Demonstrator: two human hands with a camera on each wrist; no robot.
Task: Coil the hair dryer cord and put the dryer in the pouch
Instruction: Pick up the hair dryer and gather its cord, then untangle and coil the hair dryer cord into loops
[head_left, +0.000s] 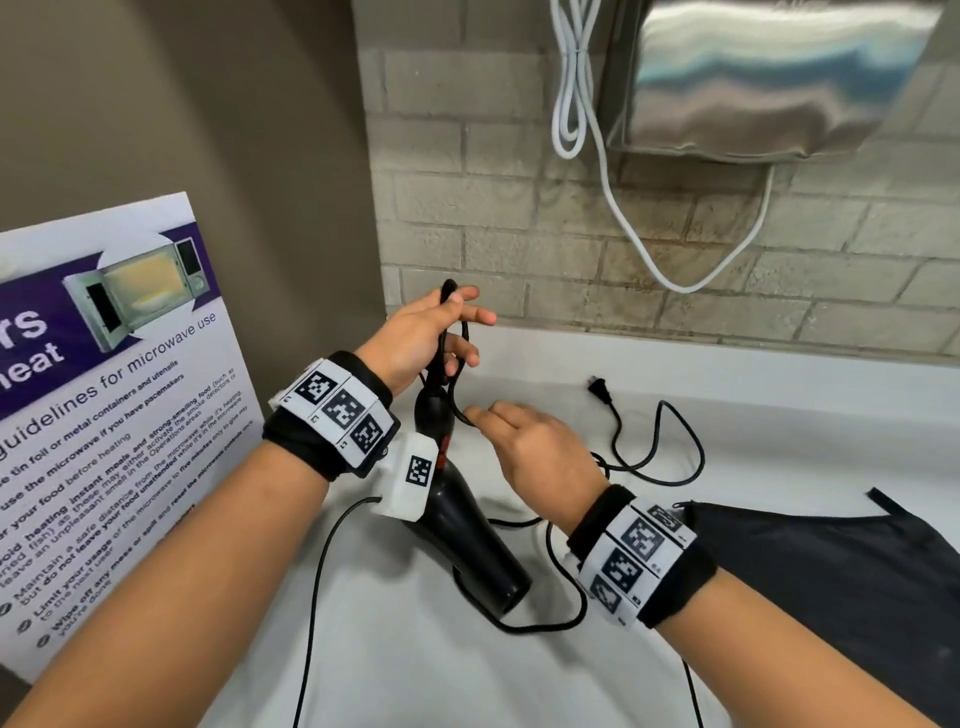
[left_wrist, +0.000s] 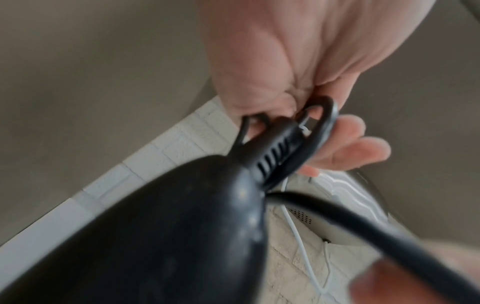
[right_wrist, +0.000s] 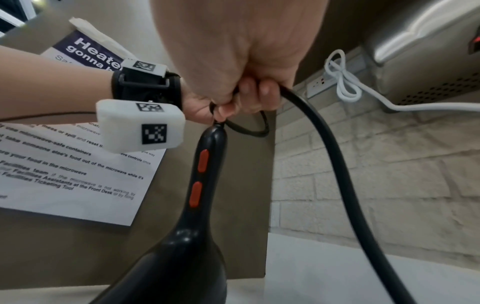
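Black plastic forms the hair dryer (head_left: 470, 535), which stands tilted over the white counter (head_left: 779, 415), barrel end down near the surface and handle end raised. Two red switches (right_wrist: 199, 178) run along the handle. The dryer's black cord (head_left: 652, 447) leaves the handle end, where short loops of it are gathered. The left hand (head_left: 423, 338) holds these loops at the handle tip, thumb and curled fingers closed round them, the remaining fingers extended. The right hand (head_left: 535, 449) sits just beside the handle, fingers curled and pinching a length of the cord. From there the cord trails in loose curves across the counter to its plug (head_left: 598, 389), which lies flat, well apart from the dryer. The black pouch (head_left: 852, 577) lies flat on the counter to the right, beside the right wrist. A microwave-guidelines poster (head_left: 114, 405) leans at the left. A metal wall unit (head_left: 769, 78) hangs above, with a white cable (head_left: 574, 88) beside it.
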